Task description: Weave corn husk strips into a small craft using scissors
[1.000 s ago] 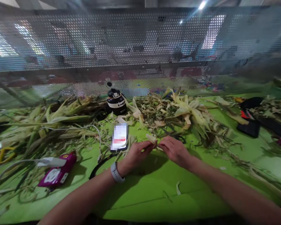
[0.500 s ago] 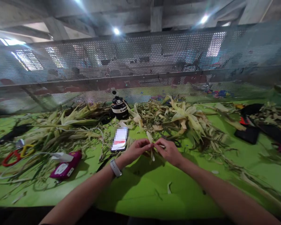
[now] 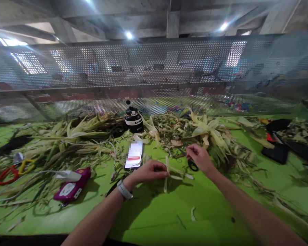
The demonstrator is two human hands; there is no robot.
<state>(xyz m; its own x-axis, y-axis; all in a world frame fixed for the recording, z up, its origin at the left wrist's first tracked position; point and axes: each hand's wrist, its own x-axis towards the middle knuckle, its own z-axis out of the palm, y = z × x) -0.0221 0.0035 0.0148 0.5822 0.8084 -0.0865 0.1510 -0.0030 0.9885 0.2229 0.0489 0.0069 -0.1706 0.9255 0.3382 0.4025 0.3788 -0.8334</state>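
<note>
My left hand, with a pale watch on its wrist, pinches a small piece made of corn husk strips between thumb and fingertips. Several narrow ends of the husk stick out up, down and to the right. To the right, my right hand is closed at a pair of scissors with dark handles. A handle loop shows below its fingers, and the blades point left toward the husk scraps. The fingers partly hide the scissors' middle.
A phone with a lit screen lies left of centre, before a black bottle. Husk heaps line the table's back. At left are a purple power bank with a white cable and red-and-yellow-handled scissors.
My right hand has let go of the husk piece and moved right and forward to the scissors. My left hand still pinches the husk, now slightly lower in view.
</note>
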